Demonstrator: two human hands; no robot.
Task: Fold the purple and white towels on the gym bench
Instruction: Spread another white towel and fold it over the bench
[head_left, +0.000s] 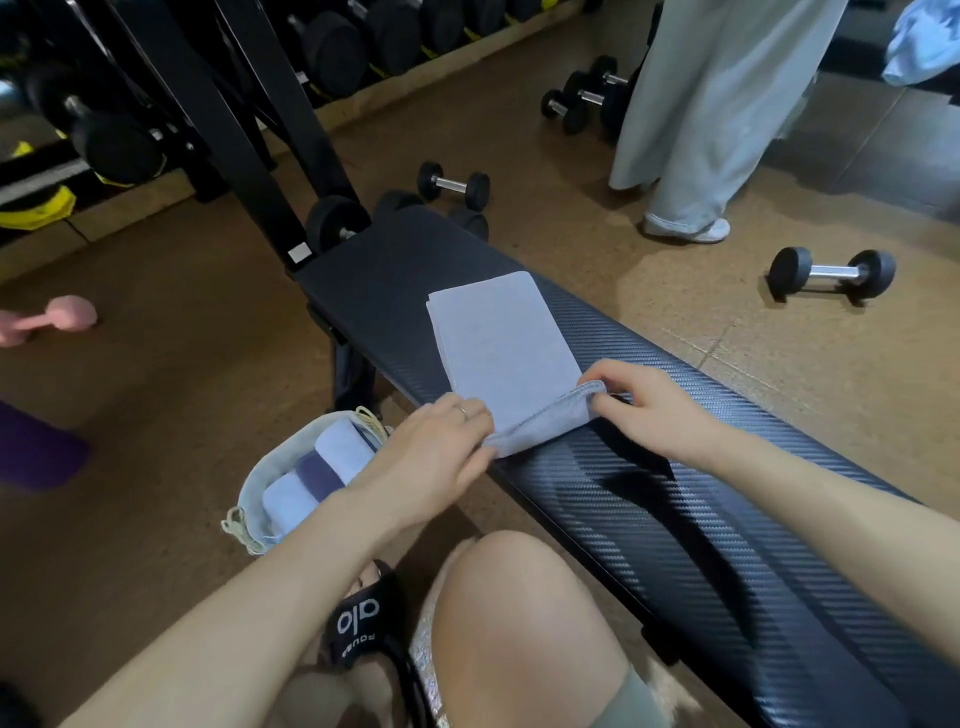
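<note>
- Towel (501, 343), pale purple-grey, is lying on the bench (649, 493), mid-pad, already folded into a narrow strip.
- Its long axis is running near-to-far along the bench, tilted slightly toward far left; the near end is lifting and curling up.
- Left hand (431, 457) is pinching the near-left corner, fingers closed on the hem.
- Right hand (649, 410) is pinching the near-right corner, thumb and fingertips pressed onto the rolled edge.
- Both hands are sitting at the near end, so the whole towel is stretching away from the grip toward the far end; the next fold is probably going near-to-far, carrying the near edge over onto the flat part.
- Both hands look equally close to the edge; neither is nearer the far end.
- The far edge is lying flat and square, stacked layers showing on the left side.
- Bench surface is dark, ribbed, looking grippy; bare pad is running on near and far of the towel, so there is room for the fold.
- Bag (291, 478) is sitting on the floor just left of the bench, holding folded white and purple towels.
- Dumbbells (831, 273) are lying on the floor, right and far, well apart from the bench.
- A standing person (701, 104) is at far right, clear of the work.
</note>
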